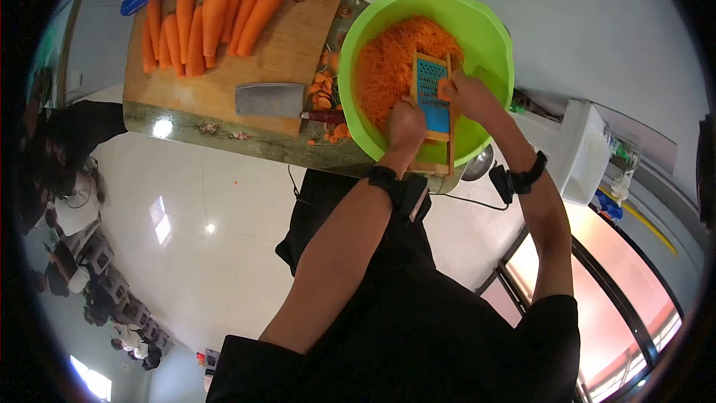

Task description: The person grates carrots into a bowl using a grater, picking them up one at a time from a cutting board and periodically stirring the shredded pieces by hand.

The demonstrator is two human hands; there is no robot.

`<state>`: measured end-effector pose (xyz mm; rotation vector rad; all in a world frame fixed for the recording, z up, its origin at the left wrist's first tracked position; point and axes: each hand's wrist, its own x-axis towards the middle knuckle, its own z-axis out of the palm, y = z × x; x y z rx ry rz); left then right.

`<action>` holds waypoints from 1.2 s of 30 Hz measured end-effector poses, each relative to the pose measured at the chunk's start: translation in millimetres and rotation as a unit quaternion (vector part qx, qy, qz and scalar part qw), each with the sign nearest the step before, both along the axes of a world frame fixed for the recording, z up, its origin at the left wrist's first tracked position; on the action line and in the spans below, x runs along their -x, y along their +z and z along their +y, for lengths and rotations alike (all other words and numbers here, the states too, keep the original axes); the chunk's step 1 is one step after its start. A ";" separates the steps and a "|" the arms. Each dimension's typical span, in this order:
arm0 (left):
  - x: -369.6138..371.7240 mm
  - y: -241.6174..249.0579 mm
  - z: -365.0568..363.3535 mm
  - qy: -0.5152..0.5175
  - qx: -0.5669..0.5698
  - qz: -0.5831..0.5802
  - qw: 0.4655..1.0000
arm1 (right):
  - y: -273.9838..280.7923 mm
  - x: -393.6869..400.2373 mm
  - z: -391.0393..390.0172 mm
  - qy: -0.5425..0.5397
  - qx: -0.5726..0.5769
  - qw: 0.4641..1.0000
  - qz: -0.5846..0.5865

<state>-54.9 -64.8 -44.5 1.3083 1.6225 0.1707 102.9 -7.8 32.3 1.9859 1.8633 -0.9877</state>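
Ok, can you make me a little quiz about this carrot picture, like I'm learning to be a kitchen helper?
1. Pick one: which tool's blade lies on the wooden cutting board near the peeled carrots?
A) a fork
B) a cleaver
C) a rolling pin

2. True or false: the grated carrot is piled in a purple basin.

3. Fill in the blank: the person's ____ hand holds a carrot piece against the grater.

Key:
1. B, the cleaver.
2. False; it is in a lime-green basin.
3. Right; the right hand has it.
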 end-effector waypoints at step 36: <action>-7.0 13.2 0.5 0.057 -0.131 0.101 0.985 | 55.6 38.9 -76.0 -0.084 -0.110 0.990 0.027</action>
